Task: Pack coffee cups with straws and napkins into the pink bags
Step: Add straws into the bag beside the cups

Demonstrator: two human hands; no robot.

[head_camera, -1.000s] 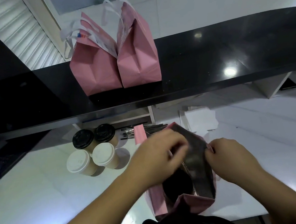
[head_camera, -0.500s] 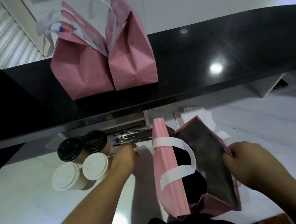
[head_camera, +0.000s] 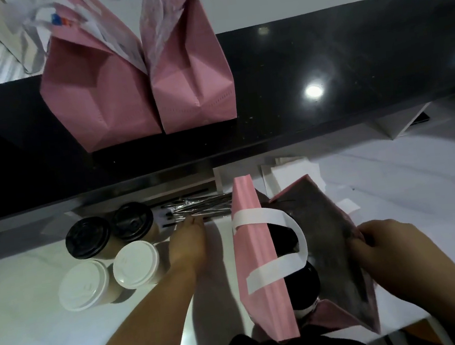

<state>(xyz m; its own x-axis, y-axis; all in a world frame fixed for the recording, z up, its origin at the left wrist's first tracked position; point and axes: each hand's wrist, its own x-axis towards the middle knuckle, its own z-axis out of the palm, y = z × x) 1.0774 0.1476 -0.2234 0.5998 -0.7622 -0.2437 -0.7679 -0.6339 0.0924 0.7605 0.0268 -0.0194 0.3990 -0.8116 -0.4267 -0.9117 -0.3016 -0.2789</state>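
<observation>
An open pink bag [head_camera: 258, 269] with white handles stands on the white counter near me, and dark-lidded cups [head_camera: 307, 283] sit inside it. My right hand [head_camera: 389, 246] pinches the bag's right rim and holds the mouth open. My left hand [head_camera: 189, 244] reaches forward beside the bag, its fingertips on the pile of wrapped straws [head_camera: 205, 207]; the back of the hand hides the fingers. White napkins [head_camera: 292, 171] lie behind the bag.
Two black-lidded cups [head_camera: 87, 237] and two white-lidded cups [head_camera: 135, 264] stand left of my left hand. Two more pink bags [head_camera: 100, 93] stand side by side on the raised black counter [head_camera: 321, 58], which overhangs the straws.
My left hand left the bag's mouth and moved left and forward to the straws. The bag now stands wider open, still held by my right hand.
</observation>
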